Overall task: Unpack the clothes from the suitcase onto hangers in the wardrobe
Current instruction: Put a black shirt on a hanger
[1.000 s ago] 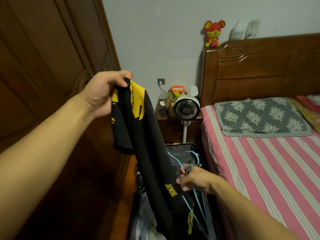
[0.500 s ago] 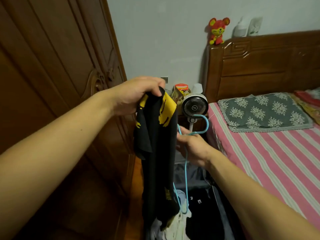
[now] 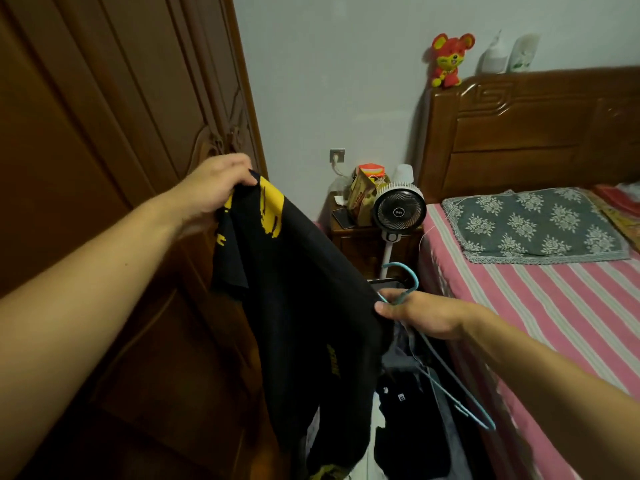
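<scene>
The left hand (image 3: 211,188) clamps curled fingers on the black shirt's (image 3: 298,306) top edge; the right hand (image 3: 420,315), below it, grips the blue hanger (image 3: 450,382) against the shirt's side.

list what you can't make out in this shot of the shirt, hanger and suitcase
All in the head view:
- Suitcase: mostly hidden behind the black and yellow shirt; its lower part is cut off by the bottom edge.
- Right hand: its fingertips disappear behind the shirt's edge.
- Blue hanger: its middle is covered by the right hand.
- Left hand: its fingers are buried in the fabric.
- Wardrobe: only its outside shows.
</scene>
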Demonstrator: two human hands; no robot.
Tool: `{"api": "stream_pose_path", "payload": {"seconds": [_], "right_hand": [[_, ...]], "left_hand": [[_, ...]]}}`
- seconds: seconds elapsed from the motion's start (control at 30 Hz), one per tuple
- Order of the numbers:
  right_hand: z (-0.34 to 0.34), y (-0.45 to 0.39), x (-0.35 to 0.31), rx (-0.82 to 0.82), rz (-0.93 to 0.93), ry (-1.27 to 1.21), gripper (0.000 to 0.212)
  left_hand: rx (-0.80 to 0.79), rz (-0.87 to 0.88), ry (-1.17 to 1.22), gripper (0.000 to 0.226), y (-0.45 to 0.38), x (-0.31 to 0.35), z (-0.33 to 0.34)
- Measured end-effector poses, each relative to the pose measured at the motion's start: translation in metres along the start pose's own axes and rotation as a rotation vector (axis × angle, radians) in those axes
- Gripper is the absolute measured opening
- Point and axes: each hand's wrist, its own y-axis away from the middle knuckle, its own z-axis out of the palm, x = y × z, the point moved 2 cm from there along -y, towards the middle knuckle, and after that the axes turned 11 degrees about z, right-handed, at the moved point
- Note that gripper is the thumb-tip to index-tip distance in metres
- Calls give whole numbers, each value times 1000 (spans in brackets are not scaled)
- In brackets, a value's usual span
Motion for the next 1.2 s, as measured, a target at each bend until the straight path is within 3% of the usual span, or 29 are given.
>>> {"api": "stream_pose_path", "payload": {"seconds": [0.1,0.2,0.3,0.4,0.47,0.57,0.63,0.77,0.9,1.03,1.13,1.2], "right_hand": [[-9,7,1,131,-15,-14,29],[-22,20,-6,215,-89,-210,24],[-30,33,-20,200,-145,-378,8],[-31,39,-30,158,-160,-490,18],[-28,39,-37,146,-170,-539,21],[-19,33,-46,182,-174,-446,19],[-14,27,-48,235,-140,-332,17],[-11,25,-46,272,-75,-236,18],[-20,41,-24,277,-135,-419,22],[-11,54,31,572,-55,-400,21],[16,59,63,585,-24,-529,21],[28,62,67,624,-72,-621,9]], "left_hand": [[160,41,-91,30,-7,-14,-11],[167,85,-354,26,-13,-25,-15],[234,105,-567,13,-19,-44,-11],[348,-13,-659,16,-10,-58,21],[327,-22,-443,25,15,-57,69],[-4,-37,128,18,65,-57,161],[-136,-52,273,26,88,-69,206],[-39,-138,359,22,95,-75,242],[28,-290,635,6,93,-73,249],[42,-330,789,2,89,-66,257],[3,-344,777,7,91,-62,269],[-10,-340,720,13,93,-62,277]]}}
